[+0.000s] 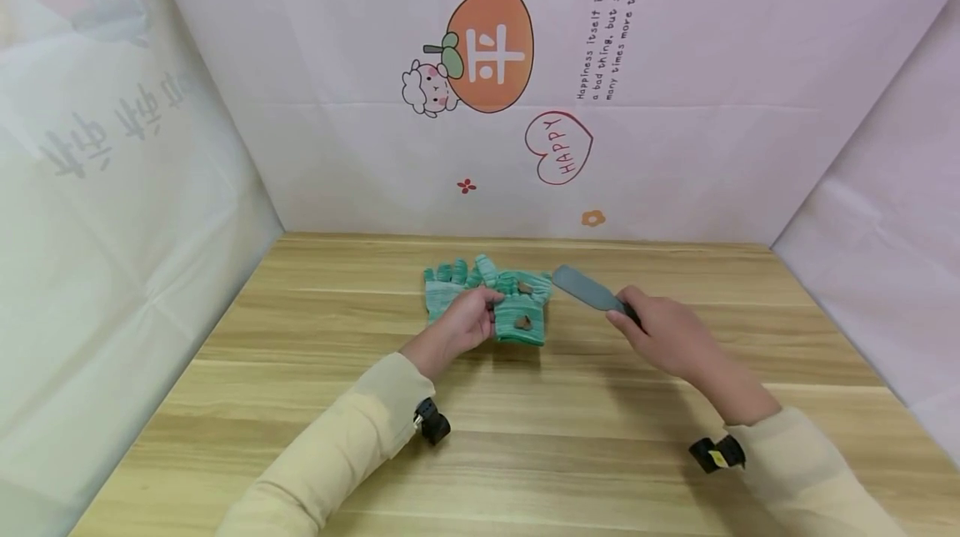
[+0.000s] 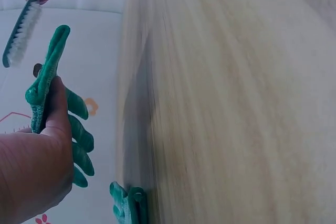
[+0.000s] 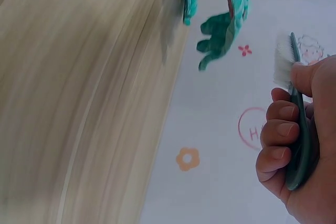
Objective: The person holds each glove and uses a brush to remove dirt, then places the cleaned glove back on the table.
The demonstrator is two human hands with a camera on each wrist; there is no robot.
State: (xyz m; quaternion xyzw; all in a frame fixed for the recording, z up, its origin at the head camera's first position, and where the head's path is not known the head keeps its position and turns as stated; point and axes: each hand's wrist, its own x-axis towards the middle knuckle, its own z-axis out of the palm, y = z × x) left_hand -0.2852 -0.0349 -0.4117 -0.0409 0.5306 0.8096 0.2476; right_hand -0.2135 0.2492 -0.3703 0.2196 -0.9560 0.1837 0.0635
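My left hand [image 1: 467,322] grips a green knitted glove [image 1: 513,310] and holds it up off the table. Brown bits [image 1: 523,323] show on the glove's face. In the left wrist view the glove [image 2: 50,64] appears edge-on, its fingers drooping behind the hand. My right hand [image 1: 667,335] holds a brush [image 1: 585,288] by its handle, the head angled toward the glove with a gap between them. White bristles [image 3: 284,66] show in the right wrist view, fingers curled round the dark green handle [image 3: 300,153]. A second green glove [image 1: 441,293] lies on the table, partly behind my left hand.
The wood-grain table [image 1: 570,454] ends at a white printed cloth [image 1: 360,162] hanging upright at the back. Similar cloth walls [image 1: 135,212] stand at both sides. Dark wrist cameras [image 1: 432,422] sit on both sleeves.
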